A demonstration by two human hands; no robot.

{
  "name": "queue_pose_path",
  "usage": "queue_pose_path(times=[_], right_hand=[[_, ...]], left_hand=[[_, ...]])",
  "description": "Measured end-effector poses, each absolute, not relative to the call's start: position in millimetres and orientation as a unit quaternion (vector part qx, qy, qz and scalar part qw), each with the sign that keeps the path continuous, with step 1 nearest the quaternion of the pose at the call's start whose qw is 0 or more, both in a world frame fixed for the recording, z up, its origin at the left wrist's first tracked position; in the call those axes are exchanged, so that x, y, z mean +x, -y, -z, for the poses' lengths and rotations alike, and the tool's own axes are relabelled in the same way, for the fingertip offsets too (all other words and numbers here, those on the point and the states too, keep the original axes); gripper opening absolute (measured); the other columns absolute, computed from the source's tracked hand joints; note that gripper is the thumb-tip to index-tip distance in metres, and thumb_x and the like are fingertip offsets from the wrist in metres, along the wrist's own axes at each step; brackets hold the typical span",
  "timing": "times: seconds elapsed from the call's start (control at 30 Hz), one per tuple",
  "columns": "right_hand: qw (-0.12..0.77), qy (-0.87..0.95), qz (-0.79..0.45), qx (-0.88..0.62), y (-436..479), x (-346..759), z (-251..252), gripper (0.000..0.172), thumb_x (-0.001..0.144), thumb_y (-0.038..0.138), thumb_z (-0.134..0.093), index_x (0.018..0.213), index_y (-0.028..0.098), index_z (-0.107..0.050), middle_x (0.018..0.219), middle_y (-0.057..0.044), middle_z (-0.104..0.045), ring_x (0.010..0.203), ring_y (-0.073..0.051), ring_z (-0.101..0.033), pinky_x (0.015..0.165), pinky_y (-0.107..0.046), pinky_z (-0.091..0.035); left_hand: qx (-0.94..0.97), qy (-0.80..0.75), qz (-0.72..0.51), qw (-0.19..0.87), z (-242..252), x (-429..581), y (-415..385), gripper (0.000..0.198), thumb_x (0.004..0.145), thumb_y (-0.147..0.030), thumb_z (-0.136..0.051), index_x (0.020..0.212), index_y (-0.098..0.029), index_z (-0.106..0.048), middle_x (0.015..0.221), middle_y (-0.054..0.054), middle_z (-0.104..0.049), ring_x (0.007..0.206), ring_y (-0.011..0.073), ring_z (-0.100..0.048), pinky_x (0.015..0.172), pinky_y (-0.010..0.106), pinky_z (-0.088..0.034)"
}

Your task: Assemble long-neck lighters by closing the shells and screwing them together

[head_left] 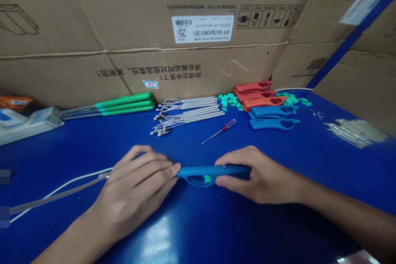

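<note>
A blue long-reach lighter casing (198, 171) lies level across the middle, held between both hands just over the blue table. My left hand (139, 185) is closed round its narrow left end; the fingers hide that end and whatever else they hold. My right hand (262, 175) pinches the wide right end, thumb in front and fingers behind. A light green trigger (207, 179) shows inside the casing's loop. Beyond the hands lies a screwdriver (219, 131) with a clear and red handle. Several metal lighter tubes with wires (198, 112) lie behind it.
Blue casings (272, 124) and red casings (255, 94) are piled at back right, near loose green triggers (230, 101). Green lighters (126, 104) lie at back left by a power strip (40, 119). Clear-wrapped parts (352, 132) sit far right. Cardboard (123, 8) walls the back. A white cable (71, 181) runs left.
</note>
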State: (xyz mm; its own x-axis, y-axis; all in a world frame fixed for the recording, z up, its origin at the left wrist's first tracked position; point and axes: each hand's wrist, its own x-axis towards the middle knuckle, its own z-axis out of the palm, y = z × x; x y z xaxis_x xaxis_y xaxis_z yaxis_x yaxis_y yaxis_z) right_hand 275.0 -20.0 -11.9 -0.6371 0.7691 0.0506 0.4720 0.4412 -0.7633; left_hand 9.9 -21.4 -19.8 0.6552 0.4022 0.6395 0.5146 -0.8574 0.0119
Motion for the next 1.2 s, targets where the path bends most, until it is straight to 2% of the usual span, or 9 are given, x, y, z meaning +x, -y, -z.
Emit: queue_pose_path(times=[0.13,0.23,0.37,0.67,0.9,1.07,1.13,1.2], right_hand=[[0.227,0.852,-0.323,-0.343,20.1,277.8,11.0,0.014,0.093,0.023,-0.056,0.089,0.016,-0.068,0.078,-0.002,-0.064,0.068,-0.011,-0.056,0.063,-0.023,-0.043],[0.256,0.861,-0.3,-0.322,19.8,279.1,13.3,0.014,0.093,0.021,-0.056,0.096,0.016,-0.068,0.083,-0.003,-0.066,0.072,-0.012,-0.057,0.067,-0.023,-0.044],[0.259,0.864,-0.276,-0.331,19.5,277.5,17.6,0.013,0.092,0.022,-0.058,0.097,0.016,-0.068,0.083,-0.003,-0.066,0.073,-0.012,-0.057,0.069,-0.023,-0.044],[0.232,0.891,-0.23,-0.315,21.7,273.6,21.3,0.016,0.092,0.026,-0.059,0.099,0.015,-0.068,0.089,-0.005,-0.067,0.085,-0.015,-0.059,0.078,-0.028,-0.045],[0.266,0.907,-0.182,-0.27,23.3,272.3,20.4,0.012,0.091,0.019,-0.057,0.088,0.013,-0.068,0.085,-0.006,-0.068,0.078,-0.015,-0.06,0.079,-0.031,-0.045],[0.206,0.893,-0.249,-0.314,26.0,270.2,11.0,0.01,0.087,0.016,-0.06,0.091,0.016,-0.068,0.083,-0.003,-0.068,0.08,-0.015,-0.059,0.075,-0.028,-0.046],[0.185,0.885,-0.278,-0.324,27.2,272.0,5.7,0.012,0.087,0.022,-0.063,0.097,0.018,-0.068,0.091,-0.003,-0.069,0.086,-0.015,-0.061,0.078,-0.027,-0.048],[0.204,0.875,-0.288,-0.332,21.5,276.9,-0.1,0.015,0.088,0.029,-0.063,0.098,0.02,-0.068,0.095,-0.002,-0.07,0.087,-0.014,-0.063,0.077,-0.025,-0.049]], left_hand=[[-0.914,0.286,0.286,0.039,18.3,8.7,22.1,0.024,0.086,-0.02,-0.066,0.108,-0.013,-0.062,0.084,0.005,-0.068,0.071,0.0178,-0.061,0.072,0.04,-0.04],[-0.921,0.299,0.245,0.038,17.2,10.0,21.7,0.018,0.092,-0.026,-0.058,0.104,-0.014,-0.062,0.081,0.004,-0.067,0.068,0.0177,-0.057,0.069,0.039,-0.033],[-0.92,0.297,0.251,0.053,19.9,11.8,20.7,0.013,0.096,-0.022,-0.051,0.089,-0.015,-0.06,0.072,0.001,-0.063,0.061,0.0156,-0.053,0.065,0.036,-0.029],[-0.916,0.29,0.262,0.088,20.8,19.6,27.0,0.013,0.096,-0.018,-0.051,0.087,-0.014,-0.061,0.067,-0.001,-0.064,0.056,0.0139,-0.052,0.065,0.035,-0.029],[-0.914,0.285,0.275,0.085,22.6,24.1,30.3,0.011,0.095,-0.016,-0.053,0.087,-0.013,-0.06,0.07,0.001,-0.067,0.058,0.0145,-0.052,0.065,0.036,-0.031],[-0.916,0.285,0.27,0.08,25.9,27.1,33.3,0.012,0.095,-0.016,-0.052,0.087,-0.013,-0.06,0.071,0.001,-0.066,0.059,0.0149,-0.051,0.066,0.036,-0.03],[-0.914,0.29,0.272,0.081,27.7,30.1,35.7,0.012,0.095,-0.015,-0.053,0.085,-0.013,-0.06,0.069,0.001,-0.064,0.059,0.015,-0.05,0.065,0.036,-0.029],[-0.911,0.292,0.277,0.084,29.6,33.9,38.4,0.013,0.094,-0.015,-0.054,0.083,-0.013,-0.06,0.067,0.001,-0.063,0.058,0.0148,-0.048,0.065,0.036,-0.028]])
